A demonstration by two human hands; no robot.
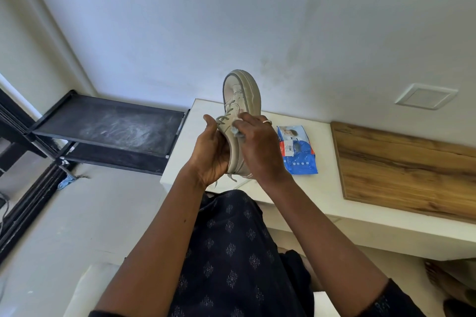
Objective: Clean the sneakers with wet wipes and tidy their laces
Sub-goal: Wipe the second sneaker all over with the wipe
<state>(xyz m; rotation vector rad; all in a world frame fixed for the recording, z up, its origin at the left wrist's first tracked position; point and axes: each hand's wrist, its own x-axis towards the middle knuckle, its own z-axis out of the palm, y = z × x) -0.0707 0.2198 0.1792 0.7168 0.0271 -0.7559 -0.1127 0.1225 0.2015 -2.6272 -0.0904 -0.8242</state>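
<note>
A beige sneaker (240, 96) with grey-green laces is held up in the air, toe pointing away and sole turned right. My left hand (212, 152) grips it from the left, around the heel and collar. My right hand (255, 145) presses a crumpled wet wipe (236, 132) against the sneaker's side near the laces, fingers curled around the wipe. A loose lace end hangs below the heel. The blue pack of wet wipes (298, 150) lies on the white counter (283, 188) just right of my hands.
A wooden board (407, 167) covers the counter's right part. A black shoe rack (110, 131) stands to the left against the wall. Someone's bare foot (438, 278) shows at the lower right on the floor.
</note>
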